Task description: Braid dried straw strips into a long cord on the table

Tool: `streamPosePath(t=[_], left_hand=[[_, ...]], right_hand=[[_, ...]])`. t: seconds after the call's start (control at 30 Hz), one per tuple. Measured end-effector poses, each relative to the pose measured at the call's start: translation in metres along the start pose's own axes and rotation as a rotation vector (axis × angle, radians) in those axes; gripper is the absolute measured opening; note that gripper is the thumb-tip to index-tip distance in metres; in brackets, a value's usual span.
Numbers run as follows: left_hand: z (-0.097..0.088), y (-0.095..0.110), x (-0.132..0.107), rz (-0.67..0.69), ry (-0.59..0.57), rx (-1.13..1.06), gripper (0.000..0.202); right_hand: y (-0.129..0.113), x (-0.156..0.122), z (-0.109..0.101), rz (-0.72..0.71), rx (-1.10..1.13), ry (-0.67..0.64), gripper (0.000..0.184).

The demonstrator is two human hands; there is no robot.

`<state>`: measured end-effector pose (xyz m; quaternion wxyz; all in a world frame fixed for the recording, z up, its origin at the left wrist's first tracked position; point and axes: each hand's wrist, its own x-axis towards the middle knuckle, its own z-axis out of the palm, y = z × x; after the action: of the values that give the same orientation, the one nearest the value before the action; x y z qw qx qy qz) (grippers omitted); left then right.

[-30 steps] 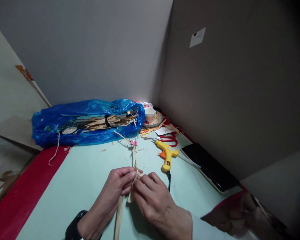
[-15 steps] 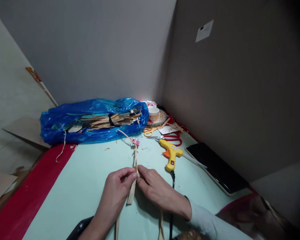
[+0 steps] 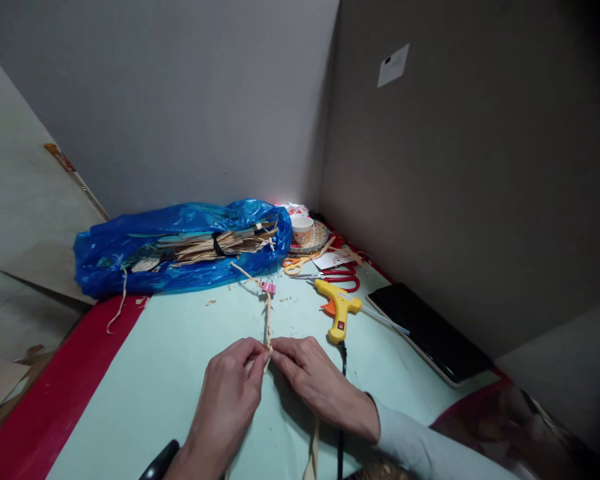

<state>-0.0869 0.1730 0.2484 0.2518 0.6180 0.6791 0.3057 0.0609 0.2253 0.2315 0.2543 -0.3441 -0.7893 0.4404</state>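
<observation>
A thin braid of pale, dried plant strips (image 3: 269, 317) runs toward me from a pink binder clip (image 3: 269, 287) on the table. At its near end my left hand (image 3: 233, 383) pinches strips between thumb and forefinger. My right hand (image 3: 320, 377) closes on the braid from the other side, its fingertips almost meeting the left ones. Below my right hand a loose strip (image 3: 313, 453) hangs toward the table's near edge. Where the strips cross between my fingertips is partly hidden.
Farther back, a blue plastic bag (image 3: 115, 240) holds a bundle of dried strips (image 3: 195, 247). On the right lie a yellow glue gun (image 3: 337, 307) with its cord, red-handled scissors (image 3: 343, 277), orange scissors (image 3: 295, 265) and a black flat device (image 3: 430, 333). A paper cup (image 3: 303, 230) stands behind.
The flat strip end that stuck out below my fingers is no longer visible; it has been folded in toward my left hand. Both hands stay at the braid's near end. The view has shifted slightly.
</observation>
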Motion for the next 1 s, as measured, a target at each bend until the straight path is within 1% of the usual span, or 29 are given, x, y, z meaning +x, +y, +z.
streamPosePath(t=[0.1,0.2,0.33,0.4,0.47,0.53,0.6,0.67,0.73,0.8,0.87,0.93,1.0], left_hand=[[0.002,0.000,-0.003,0.095,0.054,0.062,0.023],[0.004,-0.002,-0.003,0.139,0.071,0.068,0.025],[0.004,-0.003,-0.003,0.132,0.100,0.066,0.022],[0.004,-0.002,-0.004,0.108,0.136,0.079,0.020],[0.005,-0.002,-0.005,0.125,0.196,0.108,0.020],[0.008,-0.004,-0.007,0.208,0.277,0.159,0.020],[0.012,-0.007,-0.010,0.342,0.353,0.231,0.021],[0.017,-0.010,-0.013,0.469,0.402,0.334,0.021],[0.021,-0.013,-0.014,0.562,0.428,0.480,0.021],[0.025,-0.015,-0.016,0.621,0.427,0.624,0.017],[0.028,-0.016,-0.018,0.663,0.401,0.698,0.019],[0.028,-0.017,-0.021,0.680,0.365,0.666,0.025],[0.025,-0.016,-0.025,0.658,0.302,0.528,0.027]], right_hand=[[0.002,0.000,0.000,-0.009,0.077,-0.012,0.032],[0.003,0.002,0.000,-0.016,0.146,-0.014,0.035],[0.001,0.003,0.001,0.021,0.189,0.039,0.035],[-0.001,0.003,0.003,0.032,0.204,0.049,0.035],[-0.002,0.003,0.005,0.032,0.187,0.078,0.034],[-0.003,0.002,0.006,0.039,0.157,0.124,0.034],[-0.003,0.001,0.006,0.050,0.167,0.134,0.035],[-0.003,0.000,0.005,0.038,0.248,0.093,0.034],[-0.002,0.000,0.004,0.023,0.359,0.055,0.032],[-0.001,0.001,0.002,0.033,0.465,0.036,0.032],[-0.001,0.002,0.001,0.065,0.548,0.024,0.035],[0.000,0.002,0.001,0.097,0.605,0.011,0.037],[0.000,0.002,0.002,0.134,0.641,0.008,0.037]])
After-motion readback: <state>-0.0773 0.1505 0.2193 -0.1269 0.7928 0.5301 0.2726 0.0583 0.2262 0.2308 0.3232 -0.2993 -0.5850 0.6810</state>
